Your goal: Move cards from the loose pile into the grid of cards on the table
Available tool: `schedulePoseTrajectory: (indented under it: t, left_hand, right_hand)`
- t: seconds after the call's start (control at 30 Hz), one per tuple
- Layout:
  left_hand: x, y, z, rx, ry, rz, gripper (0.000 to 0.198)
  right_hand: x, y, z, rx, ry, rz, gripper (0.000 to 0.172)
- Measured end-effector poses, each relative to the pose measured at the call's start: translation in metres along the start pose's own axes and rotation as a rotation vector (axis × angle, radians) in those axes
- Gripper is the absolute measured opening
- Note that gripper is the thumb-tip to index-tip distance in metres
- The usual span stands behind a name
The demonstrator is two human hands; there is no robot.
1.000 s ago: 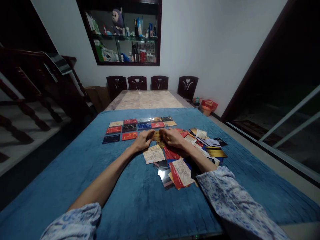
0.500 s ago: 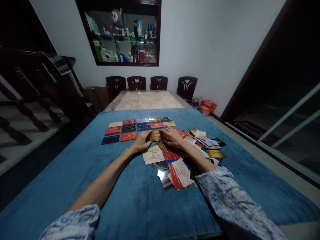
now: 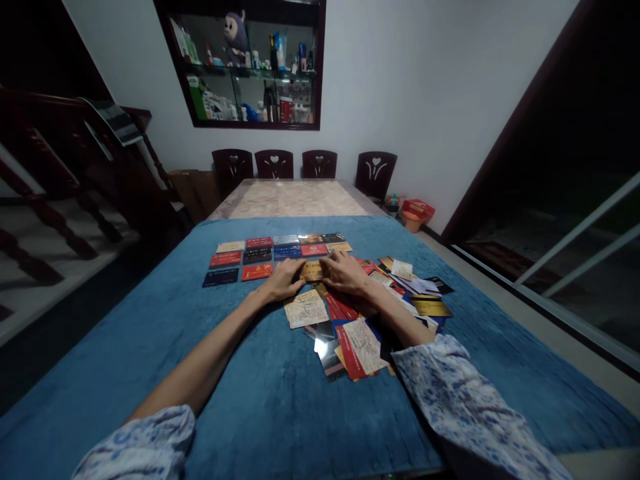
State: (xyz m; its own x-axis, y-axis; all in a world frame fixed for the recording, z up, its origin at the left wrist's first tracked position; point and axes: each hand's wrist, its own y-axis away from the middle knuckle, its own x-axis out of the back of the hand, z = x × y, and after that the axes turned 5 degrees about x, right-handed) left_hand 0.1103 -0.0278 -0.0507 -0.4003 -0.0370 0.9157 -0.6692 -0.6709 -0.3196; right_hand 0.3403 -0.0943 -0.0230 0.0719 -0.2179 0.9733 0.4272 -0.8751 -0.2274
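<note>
A gold card is between my two hands, gripped at its left edge by my left hand and at its right edge by my right hand. Behind and to the left lie rows of cards, among them a red card and a dark blue card. Beige cards rest just in front of my hands. A loose, overlapping pile spreads under and around my right forearm, with a gold card with a dark stripe at its right side.
The blue cloth covers the near part of the table, with the bare marbled top beyond. Dark chairs stand at the far end. A wall cabinet holds bottles and a plush toy.
The view has shifted very slightly. Both hands stay at the gold card, and no card has visibly changed place.
</note>
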Motion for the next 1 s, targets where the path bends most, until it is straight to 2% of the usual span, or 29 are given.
schedulePoseTrajectory:
  t: [0.3, 0.63, 0.77, 1.0]
  left_hand:
    - [0.018, -0.007, 0.012, 0.033, -0.090, -0.075, 0.050]
    - [0.030, -0.028, 0.019, 0.055, -0.147, -0.091, 0.045]
    - [0.034, -0.038, 0.019, 0.059, -0.186, -0.115, 0.042]
    - [0.040, -0.059, 0.013, 0.103, -0.239, -0.155, 0.043]
  right_hand:
    - [0.017, -0.006, 0.004, -0.022, 0.011, -0.116, 0.051]
    - [0.036, -0.020, 0.021, 0.055, 0.043, -0.163, 0.040]
    - [0.040, -0.030, 0.029, 0.059, 0.041, -0.173, 0.046]
    - [0.048, -0.048, 0.039, 0.036, 0.033, -0.212, 0.029]
